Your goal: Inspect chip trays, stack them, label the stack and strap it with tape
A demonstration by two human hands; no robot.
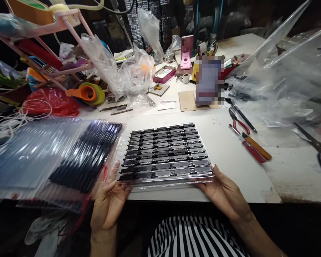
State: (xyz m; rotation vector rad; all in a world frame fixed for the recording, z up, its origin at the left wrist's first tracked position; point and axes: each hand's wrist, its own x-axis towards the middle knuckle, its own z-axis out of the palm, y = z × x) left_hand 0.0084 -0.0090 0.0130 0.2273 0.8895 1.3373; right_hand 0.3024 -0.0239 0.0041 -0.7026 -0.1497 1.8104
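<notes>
A clear plastic tray (166, 151) holds several rows of black strip-like parts with fine pins. It lies level at the front of the white table, between my hands. My left hand (109, 200) grips its near left corner, with the fingers partly under the plastic. At the near right corner, my right hand (224, 192) has its thumb on the edge and its fingers beneath. To the left, clear plastic packs (80, 157) with dark strips inside lie beside the tray, close to my left hand.
Red-handled pliers (240, 123), a red screwdriver (253, 150) and scissors (314, 142) lie on the right. Plastic bags (278, 92) crowd the back right. A pink rack (77, 39) stands back left, near a white cable (5, 125). A pink phone (186, 46) stands behind.
</notes>
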